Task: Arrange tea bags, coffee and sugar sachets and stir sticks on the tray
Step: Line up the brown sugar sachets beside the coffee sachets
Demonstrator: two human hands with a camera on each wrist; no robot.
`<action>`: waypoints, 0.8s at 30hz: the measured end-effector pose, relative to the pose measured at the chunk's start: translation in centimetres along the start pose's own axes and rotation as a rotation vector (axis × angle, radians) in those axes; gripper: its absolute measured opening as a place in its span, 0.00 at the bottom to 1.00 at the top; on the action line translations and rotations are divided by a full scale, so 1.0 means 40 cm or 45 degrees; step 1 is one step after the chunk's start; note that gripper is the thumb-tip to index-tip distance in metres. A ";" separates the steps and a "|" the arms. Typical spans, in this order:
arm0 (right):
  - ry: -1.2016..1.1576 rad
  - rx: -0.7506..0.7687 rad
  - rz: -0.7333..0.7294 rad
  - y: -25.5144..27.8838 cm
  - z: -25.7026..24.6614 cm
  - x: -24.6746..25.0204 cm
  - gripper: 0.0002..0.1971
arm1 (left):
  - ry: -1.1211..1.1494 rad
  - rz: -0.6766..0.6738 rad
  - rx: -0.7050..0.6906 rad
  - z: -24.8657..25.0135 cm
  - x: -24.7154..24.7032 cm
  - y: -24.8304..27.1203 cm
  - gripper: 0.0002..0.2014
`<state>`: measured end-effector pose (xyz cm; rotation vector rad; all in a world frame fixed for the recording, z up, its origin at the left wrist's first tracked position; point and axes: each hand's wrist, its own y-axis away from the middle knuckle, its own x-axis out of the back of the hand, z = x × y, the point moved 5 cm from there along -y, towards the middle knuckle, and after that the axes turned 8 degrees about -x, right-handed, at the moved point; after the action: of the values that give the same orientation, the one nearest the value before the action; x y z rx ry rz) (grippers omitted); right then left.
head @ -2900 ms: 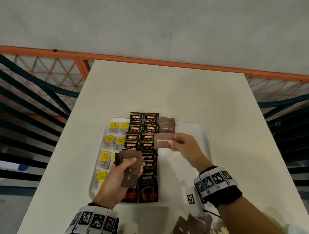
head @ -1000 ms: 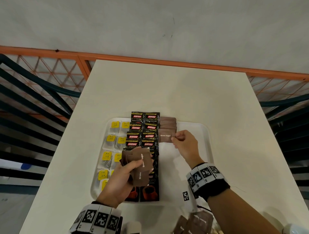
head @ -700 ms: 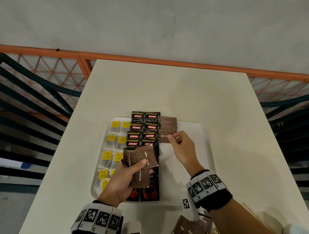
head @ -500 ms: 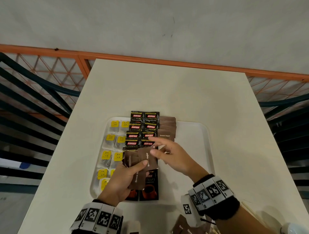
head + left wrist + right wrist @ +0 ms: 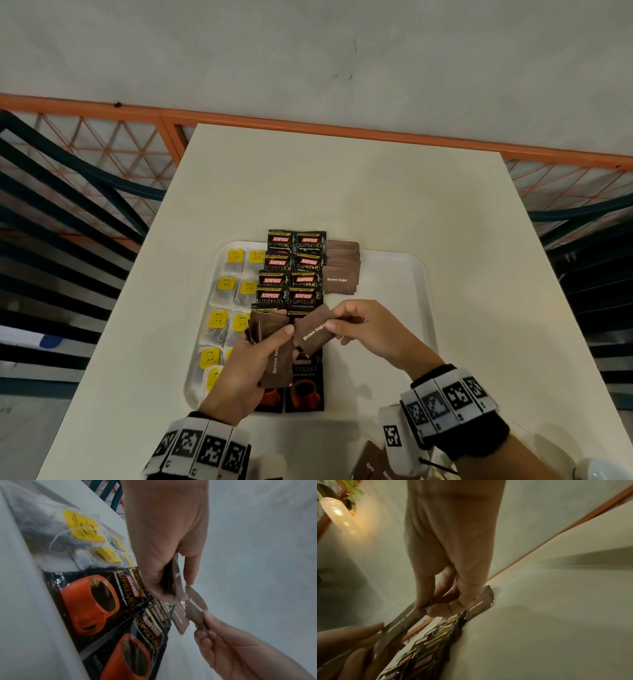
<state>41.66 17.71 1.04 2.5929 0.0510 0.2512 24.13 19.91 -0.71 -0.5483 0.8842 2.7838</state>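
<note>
- Head view showed a single brown sugar sachet (image 5: pixel 314 331) pinched at its right end by the thumb and fingertips of the right hand (image 5: pixel 368 330), tilted and raised above the middle of the tray (image 5: pixel 394 274).
- At 9 o'clock of that sachet, the left hand (image 5: pixel 251 363) gripped a fanned bundle of brown sugar sachets (image 5: pixel 270 337), thumb pressed across the top; its thumb tip lay just beside the single sachet's left end.
- Left wrist view showed the same sachet (image 5: pixel 195 605) between the two hands, above the coffee packets.
- On the tray, a short overlapping column of laid sugar sachets (image 5: pixel 340 270) sat at 12 o'clock of the right hand, touching the right side of the coffee.
- Two columns of black coffee sachets (image 5: pixel 294 270) ran down the tray's middle, partly hidden by the hands.
- Tea bags (image 5: pixel 227 291) with yellow tags filled two columns at 9 o'clock of the coffee.
- The tray rested on a pale desk (image 5: pixel 342 188); loose brown sachets (image 5: pixel 371 462) lay at the desk's 6 o'clock edge, off the tray.
- An orange railing (image 5: pixel 308 128) ran beyond the desk at 12 o'clock.
</note>
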 end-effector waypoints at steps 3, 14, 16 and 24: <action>-0.257 -0.081 0.148 -0.015 0.030 0.030 0.03 | 0.131 -0.069 0.070 0.002 -0.005 0.005 0.16; -0.171 -0.225 0.615 -0.087 0.078 0.104 0.05 | -0.017 -0.225 0.095 0.023 -0.009 0.025 0.16; -0.127 -0.227 0.669 -0.095 0.082 0.105 0.04 | -0.068 -0.210 0.071 0.025 -0.009 0.024 0.14; 0.063 -0.201 0.828 -0.089 0.068 0.101 0.11 | -0.099 -0.117 0.036 0.010 0.007 0.009 0.19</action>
<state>46.20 19.75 -2.38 2.3674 -0.7696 0.5242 23.66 19.85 -0.34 -0.4605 0.8579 2.6867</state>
